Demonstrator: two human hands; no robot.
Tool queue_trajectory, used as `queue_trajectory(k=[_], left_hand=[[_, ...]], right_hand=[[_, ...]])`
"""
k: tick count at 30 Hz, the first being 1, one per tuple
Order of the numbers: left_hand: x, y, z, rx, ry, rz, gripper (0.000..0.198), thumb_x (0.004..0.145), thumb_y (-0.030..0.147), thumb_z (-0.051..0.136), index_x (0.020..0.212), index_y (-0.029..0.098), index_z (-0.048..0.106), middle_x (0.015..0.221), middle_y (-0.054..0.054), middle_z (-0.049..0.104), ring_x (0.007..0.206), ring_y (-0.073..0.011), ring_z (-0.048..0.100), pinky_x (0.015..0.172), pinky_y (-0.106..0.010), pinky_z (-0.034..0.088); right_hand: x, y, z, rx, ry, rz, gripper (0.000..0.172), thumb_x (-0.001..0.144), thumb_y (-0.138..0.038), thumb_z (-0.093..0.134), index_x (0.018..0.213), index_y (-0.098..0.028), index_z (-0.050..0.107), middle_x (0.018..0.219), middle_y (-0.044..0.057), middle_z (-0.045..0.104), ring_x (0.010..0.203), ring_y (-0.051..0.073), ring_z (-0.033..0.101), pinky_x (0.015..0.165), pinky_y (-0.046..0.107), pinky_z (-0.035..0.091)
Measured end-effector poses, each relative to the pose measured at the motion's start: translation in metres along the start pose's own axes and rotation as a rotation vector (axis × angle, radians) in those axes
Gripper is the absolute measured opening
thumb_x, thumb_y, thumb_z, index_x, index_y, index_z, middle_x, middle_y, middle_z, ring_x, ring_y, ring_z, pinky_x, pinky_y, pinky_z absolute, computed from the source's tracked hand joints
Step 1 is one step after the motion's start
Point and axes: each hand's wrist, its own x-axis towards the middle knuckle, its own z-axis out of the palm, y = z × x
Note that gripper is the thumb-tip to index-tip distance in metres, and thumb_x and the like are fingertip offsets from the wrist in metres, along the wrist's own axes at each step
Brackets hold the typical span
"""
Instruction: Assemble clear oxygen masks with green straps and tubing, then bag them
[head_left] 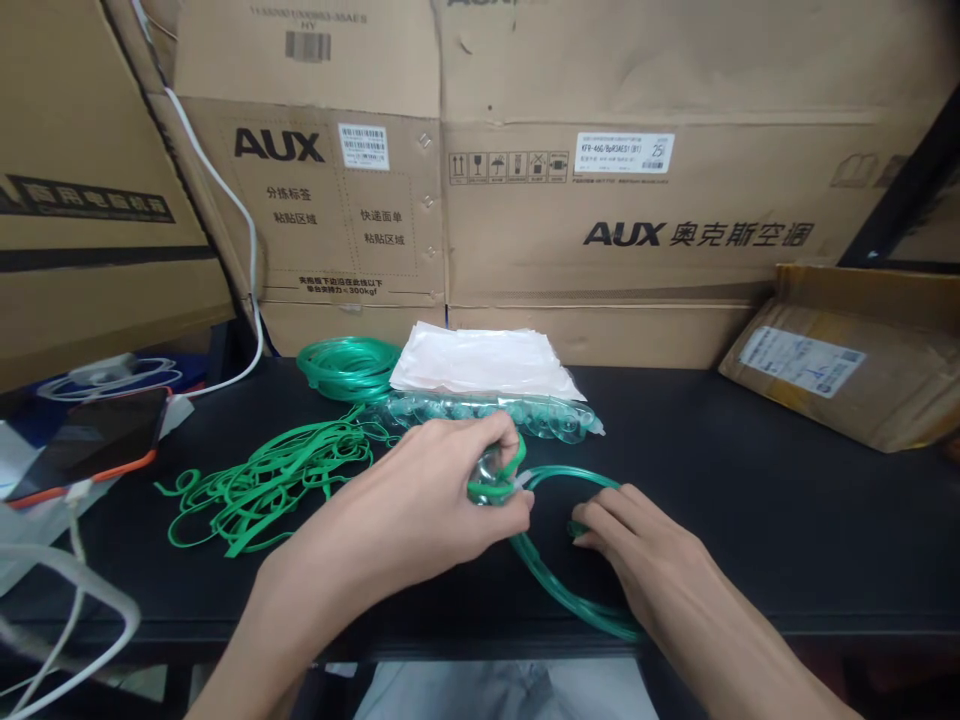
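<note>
My left hand (431, 500) is closed around a clear plastic mask piece with a green strap (496, 478) at the middle of the black table (750, 480). Green tubing (555, 585) runs from that piece in a loop toward the table's front edge. My right hand (637, 545) rests on the loop, its fingers pinched on the tubing near its far side. Just beyond my hands lies a row of clear masks (517, 412) with a stack of white plastic bags (480, 362) on top.
A pile of loose green elastic straps (270, 480) lies to the left. A coil of green tubing (349, 365) sits behind it. A phone in an orange case (90, 440) and white cables lie at far left. Cardboard boxes (600, 200) wall the back; a brown parcel (840, 360) is at right.
</note>
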Motion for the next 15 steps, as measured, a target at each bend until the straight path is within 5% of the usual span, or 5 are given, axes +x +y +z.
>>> queue_trajectory(k=[5,9,12,15], left_hand=[[0.004,-0.010,0.010,0.035,-0.015,0.017,0.019,0.101,0.047,0.066,0.105,0.029,0.064,0.111,0.003,0.069,0.103,-0.0229,0.064,0.081,-0.033,0.043],[0.008,-0.012,0.012,0.122,0.001,-0.050,0.024,0.104,0.050,0.065,0.119,0.032,0.069,0.123,0.002,0.070,0.111,-0.0268,0.068,0.089,-0.038,0.045],[0.010,-0.007,0.008,0.187,0.066,-0.070,0.018,0.105,0.043,0.064,0.115,0.028,0.071,0.123,0.000,0.070,0.105,-0.0265,0.070,0.087,-0.039,0.046],[0.007,0.003,0.009,0.120,0.087,0.024,0.015,0.105,0.040,0.065,0.110,0.027,0.071,0.119,0.001,0.069,0.104,-0.0231,0.069,0.089,-0.037,0.047]], right_hand=[[-0.003,0.002,0.007,0.020,0.004,0.018,0.031,0.110,-0.010,0.045,0.129,-0.023,0.066,0.118,0.008,0.073,0.103,0.019,0.077,0.086,0.028,0.067],[-0.004,0.009,-0.015,-0.009,-0.020,0.019,0.048,0.111,-0.013,0.040,0.154,-0.028,0.056,0.153,0.012,0.062,0.128,0.023,0.074,0.100,0.032,0.066],[-0.012,0.014,-0.045,-0.027,0.029,0.080,0.037,0.113,-0.026,0.045,0.143,-0.033,0.066,0.146,0.010,0.067,0.121,0.025,0.077,0.097,0.033,0.067],[-0.030,0.017,-0.066,0.027,-0.143,0.080,0.030,0.108,-0.035,0.060,0.136,-0.037,0.071,0.138,0.005,0.072,0.116,0.024,0.078,0.091,0.025,0.067]])
